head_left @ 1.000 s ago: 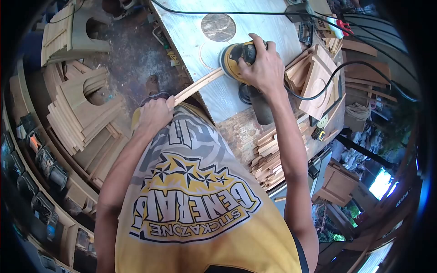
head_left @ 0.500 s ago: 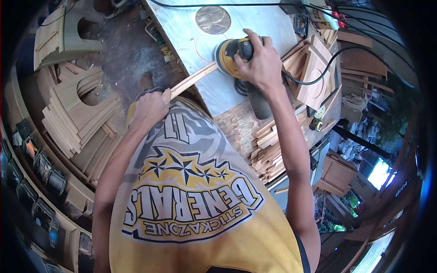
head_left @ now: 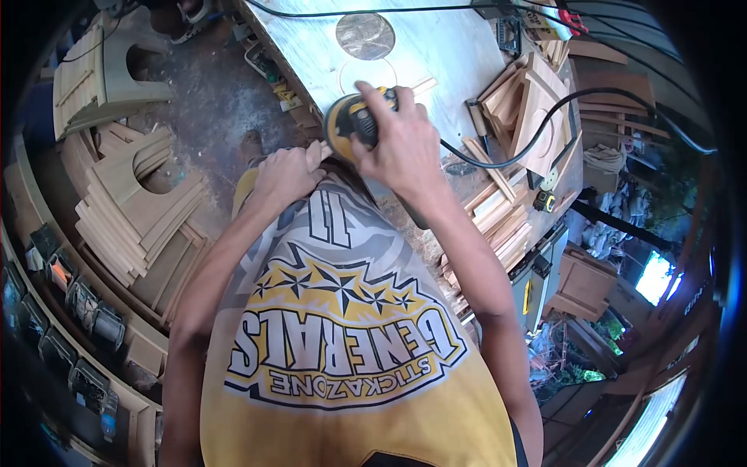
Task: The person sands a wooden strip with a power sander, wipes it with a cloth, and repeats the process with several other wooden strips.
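A yellow and black sander point(head_left: 354, 124) is gripped from above by my right hand point(head_left: 405, 148); its round pad faces a thin wooden strip. My left hand point(head_left: 289, 180) holds the near end of that strip point(head_left: 424, 86), close to the sander's left side. The strip's far end shows beyond the sander, over the pale work board point(head_left: 451, 47). The sander hides the strip's middle. A dark round hole and a drawn circle are on the board.
Curved wooden pieces point(head_left: 128, 206) are stacked at the left. More cut wood point(head_left: 498, 214) lies right of the board, near a tape measure point(head_left: 544, 201). A black cable point(head_left: 537, 148) loops from the sander to the right. A person's foot point(head_left: 191, 31) shows at the upper left.
My right hand and the sander have moved left and nearer my body, along the strip toward my left hand. The strip's far end now shows. My left hand has shifted slightly right.
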Tool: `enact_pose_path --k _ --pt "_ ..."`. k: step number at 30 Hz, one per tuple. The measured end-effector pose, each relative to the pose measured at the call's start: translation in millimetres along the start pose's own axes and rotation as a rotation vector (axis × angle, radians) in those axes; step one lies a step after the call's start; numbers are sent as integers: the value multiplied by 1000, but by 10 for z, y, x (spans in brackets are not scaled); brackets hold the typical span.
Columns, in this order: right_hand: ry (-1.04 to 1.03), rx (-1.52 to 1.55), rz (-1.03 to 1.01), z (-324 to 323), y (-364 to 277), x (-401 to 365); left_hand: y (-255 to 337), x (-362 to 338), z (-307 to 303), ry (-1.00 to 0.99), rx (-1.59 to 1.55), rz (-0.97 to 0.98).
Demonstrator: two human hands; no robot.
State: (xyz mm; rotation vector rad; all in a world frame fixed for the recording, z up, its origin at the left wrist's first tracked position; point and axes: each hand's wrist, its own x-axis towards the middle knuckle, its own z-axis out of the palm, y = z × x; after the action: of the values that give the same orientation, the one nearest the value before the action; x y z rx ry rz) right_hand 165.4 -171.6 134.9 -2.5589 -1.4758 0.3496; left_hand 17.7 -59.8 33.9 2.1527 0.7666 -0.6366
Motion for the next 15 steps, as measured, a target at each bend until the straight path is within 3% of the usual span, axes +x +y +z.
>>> enact_pose_path --k 8,9,10,12,13,15 --pt "15 12 67 1 129 -22 -112 -16 46 64 33 177" --pt "74 35 106 23 213 49 -121 -26 29 5 125 151" --pt "64 12 172 -18 325 163 -379 137 343 99 177 77" --pt "5 -12 313 -146 615 402 -295 -107 120 147 116 166" --pt "-28 -22 385 -264 735 486 -349 -152 109 146 81 95" --pt "67 -9 455 -300 1120 552 -415 -257 13 178 116 126"
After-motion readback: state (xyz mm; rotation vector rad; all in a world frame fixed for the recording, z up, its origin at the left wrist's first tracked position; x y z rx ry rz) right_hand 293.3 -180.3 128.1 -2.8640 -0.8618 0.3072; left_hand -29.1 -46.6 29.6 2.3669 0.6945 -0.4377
